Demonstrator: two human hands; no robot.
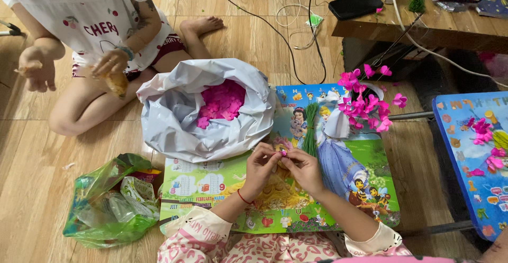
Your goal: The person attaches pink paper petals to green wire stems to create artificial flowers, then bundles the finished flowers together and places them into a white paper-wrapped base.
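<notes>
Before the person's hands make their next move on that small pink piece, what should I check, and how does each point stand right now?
1. Left hand on the small pink piece: ok, fingertips pinch it.
2. Right hand meets it too: ok, both hands join at the piece.
3. Supply of pink petals in the grey bag: ok, bag open, within view above the hands.
4. Green stems at hand: ok, bundle lies on the picture table beside the right hand.
5. Finished pink flowers apart from the hands: ok.
6. Whether a stem is already in the piece: cannot tell, too small.

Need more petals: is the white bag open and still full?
Open: white bag mouth spread, pink petals covering its bottom; depth cannot tell.
</notes>
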